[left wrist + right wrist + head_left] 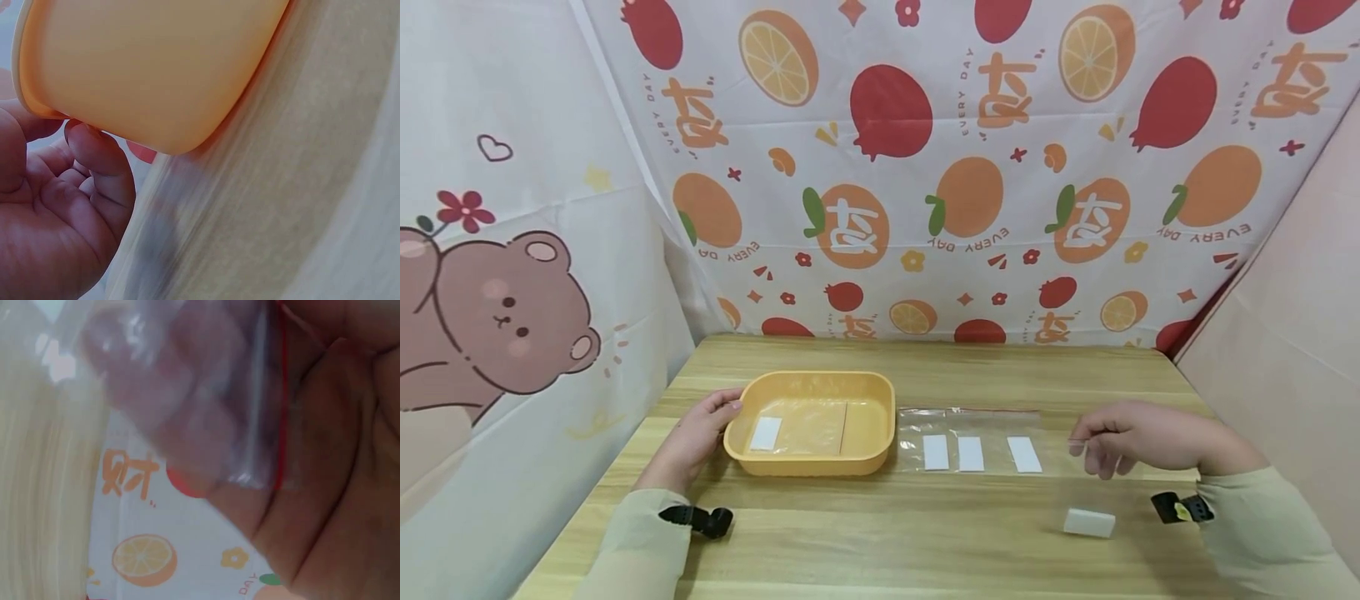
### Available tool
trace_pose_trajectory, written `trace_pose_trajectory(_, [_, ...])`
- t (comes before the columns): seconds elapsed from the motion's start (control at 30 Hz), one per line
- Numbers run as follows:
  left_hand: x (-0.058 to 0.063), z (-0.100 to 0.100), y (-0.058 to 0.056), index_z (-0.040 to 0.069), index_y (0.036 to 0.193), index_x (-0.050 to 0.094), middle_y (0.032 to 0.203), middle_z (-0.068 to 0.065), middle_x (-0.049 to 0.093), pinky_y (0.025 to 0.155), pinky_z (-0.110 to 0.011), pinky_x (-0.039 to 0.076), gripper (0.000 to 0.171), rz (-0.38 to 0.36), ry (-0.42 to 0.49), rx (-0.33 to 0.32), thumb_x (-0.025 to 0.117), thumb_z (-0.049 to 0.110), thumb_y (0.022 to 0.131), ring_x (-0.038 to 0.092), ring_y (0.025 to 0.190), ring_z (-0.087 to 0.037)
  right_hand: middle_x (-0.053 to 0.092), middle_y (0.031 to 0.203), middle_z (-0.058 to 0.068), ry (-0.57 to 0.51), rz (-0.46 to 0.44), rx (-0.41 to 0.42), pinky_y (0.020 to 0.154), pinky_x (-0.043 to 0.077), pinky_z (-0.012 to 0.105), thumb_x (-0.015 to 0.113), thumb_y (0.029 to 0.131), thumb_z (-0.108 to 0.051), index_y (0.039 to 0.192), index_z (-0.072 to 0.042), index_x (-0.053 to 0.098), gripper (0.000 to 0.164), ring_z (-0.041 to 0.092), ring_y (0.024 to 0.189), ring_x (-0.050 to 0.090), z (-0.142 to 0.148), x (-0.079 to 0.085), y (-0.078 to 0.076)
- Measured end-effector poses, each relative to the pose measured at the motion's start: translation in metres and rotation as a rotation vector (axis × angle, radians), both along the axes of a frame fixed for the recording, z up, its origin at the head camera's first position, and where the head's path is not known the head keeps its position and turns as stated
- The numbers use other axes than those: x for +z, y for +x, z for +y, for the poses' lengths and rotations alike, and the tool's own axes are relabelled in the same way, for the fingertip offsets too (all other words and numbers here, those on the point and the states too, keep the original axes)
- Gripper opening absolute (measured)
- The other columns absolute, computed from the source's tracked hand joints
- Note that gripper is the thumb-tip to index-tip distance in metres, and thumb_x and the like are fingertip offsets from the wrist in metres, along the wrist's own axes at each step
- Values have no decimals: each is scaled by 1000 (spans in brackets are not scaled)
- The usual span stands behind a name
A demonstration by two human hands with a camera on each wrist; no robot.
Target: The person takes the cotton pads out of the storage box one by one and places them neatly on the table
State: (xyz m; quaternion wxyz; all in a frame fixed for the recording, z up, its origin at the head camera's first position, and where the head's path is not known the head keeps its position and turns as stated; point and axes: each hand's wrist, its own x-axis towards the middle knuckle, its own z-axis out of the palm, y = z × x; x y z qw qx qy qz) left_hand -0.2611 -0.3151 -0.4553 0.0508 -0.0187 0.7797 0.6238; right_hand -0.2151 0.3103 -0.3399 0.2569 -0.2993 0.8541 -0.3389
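My left hand (703, 429) pinches the left rim of a yellow plastic basin (808, 468); thumb and finger meet at that rim in the left wrist view. Inside the basin lies a clear zip bag (811, 433) with a white label (766, 433). My right hand (1138, 435) holds another clear zip bag (1086, 483) by its upper part, above the table on the right. Its white label (1089, 523) hangs at the lower end. In the right wrist view the red zip strip (282, 406) runs beside the palm, and fingers show blurred through the plastic.
Right of the basin, clear zip bags (917, 423) lie overlapping in a row on the wooden table (880, 542), showing three white labels (970, 454). A fruit-print cloth (895, 200) hangs behind the table, and a bear-print cloth (512, 317) hangs at the left.
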Motion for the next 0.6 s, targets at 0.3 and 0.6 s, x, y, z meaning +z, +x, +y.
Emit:
trace_pose_trajectory(0.3, [0, 1, 1, -3, 153, 35, 148, -24, 43, 84, -27, 54, 56, 6, -24, 13, 44, 33, 110, 59, 103, -5, 67, 89, 0, 122, 105, -54, 67, 54, 33, 53, 103, -5, 104, -19, 71, 23, 17, 77, 64, 6, -17, -12])
trace_pose_trajectory(0.6, [-1, 0, 0, -4, 152, 35, 148, -25, 42, 84, -26, 54, 56, 12, -11, 14, 44, 32, 110, 59, 103, -3, 69, 91, -5, 183, 212, -85, 68, 54, 33, 57, 94, 2, 108, -13, 74, 26, 10, 76, 63, 12, -42, -27])
